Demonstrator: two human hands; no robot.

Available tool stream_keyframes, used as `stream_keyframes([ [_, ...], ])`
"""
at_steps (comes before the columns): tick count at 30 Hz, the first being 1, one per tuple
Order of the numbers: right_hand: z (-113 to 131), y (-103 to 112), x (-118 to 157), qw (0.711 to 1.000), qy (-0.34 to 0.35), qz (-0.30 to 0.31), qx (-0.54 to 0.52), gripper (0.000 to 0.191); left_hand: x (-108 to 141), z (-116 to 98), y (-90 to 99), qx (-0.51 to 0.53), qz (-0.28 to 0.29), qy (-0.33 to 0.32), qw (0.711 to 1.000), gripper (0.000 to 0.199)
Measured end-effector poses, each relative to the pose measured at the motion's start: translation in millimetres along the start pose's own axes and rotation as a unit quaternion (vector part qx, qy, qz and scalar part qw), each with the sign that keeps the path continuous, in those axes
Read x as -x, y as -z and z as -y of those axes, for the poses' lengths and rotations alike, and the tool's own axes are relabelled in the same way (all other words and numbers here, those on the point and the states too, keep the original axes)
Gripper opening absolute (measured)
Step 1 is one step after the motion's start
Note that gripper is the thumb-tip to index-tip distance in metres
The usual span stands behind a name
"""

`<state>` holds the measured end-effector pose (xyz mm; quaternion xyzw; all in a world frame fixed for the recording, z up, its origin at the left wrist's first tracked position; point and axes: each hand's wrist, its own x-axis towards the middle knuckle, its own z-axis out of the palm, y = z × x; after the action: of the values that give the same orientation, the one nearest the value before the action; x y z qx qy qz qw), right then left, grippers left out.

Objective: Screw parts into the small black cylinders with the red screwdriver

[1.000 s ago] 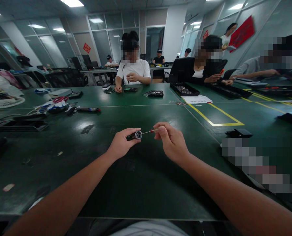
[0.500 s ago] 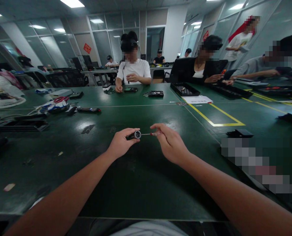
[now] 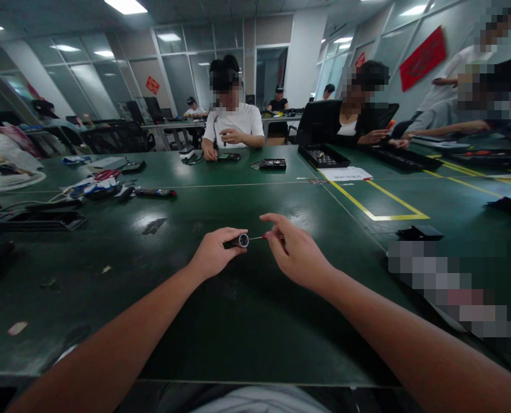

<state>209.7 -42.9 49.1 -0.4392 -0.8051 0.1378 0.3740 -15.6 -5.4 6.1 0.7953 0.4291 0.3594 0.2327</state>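
Observation:
My left hand is closed around a small black tube with a silver-rimmed round end, shaped like a flashlight. That round end faces me, and most of the body is hidden by the fingers. Opposite it, my right hand pinches a thin screwdriver by its red handle, with the index finger raised away from it. The screwdriver's metal shaft points left and its tip meets the tube's side, close to the silver rim. Both hands are held above the green table.
Tangled tools and cables with red-handled scissors lie at the left, near a black pen-shaped tool. Farther off are a black tray, a white sheet and a black box. At the right sits a black piece. Co-workers sit across the table.
The tube in my left hand has shifted slightly right and down. My right fingers have changed position on the screwdriver, the index finger stretching out farther. At the right, a standing person has moved rightward.

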Motion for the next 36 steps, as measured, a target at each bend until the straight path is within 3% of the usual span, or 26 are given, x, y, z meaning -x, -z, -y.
stream_keyframes([
  [11, -2.3, 2.4, -2.9, 0.999, -0.033, -0.003, 0.014, 0.029, -0.2, -2.8, -1.8, -0.006, 0.010, -0.004, 1.000, 0.041],
  [17, 2.3, 2.0, -0.4, 0.999, -0.020, 0.040, -0.001, 0.037, -1.5, 0.1, 2.4, 0.001, -0.020, 0.017, 1.000, 0.041],
  [23, -1.8, 1.6, -0.9, 0.998, -0.058, 0.019, 0.000, 0.036, -2.7, -1.1, 5.7, 0.002, -0.031, 0.015, 0.999, 0.043],
  [36, 0.1, 2.2, 0.5, 0.998, -0.050, 0.031, -0.027, 0.040, -2.9, -0.9, 5.5, -0.010, -0.026, -0.005, 1.000, 0.043],
])
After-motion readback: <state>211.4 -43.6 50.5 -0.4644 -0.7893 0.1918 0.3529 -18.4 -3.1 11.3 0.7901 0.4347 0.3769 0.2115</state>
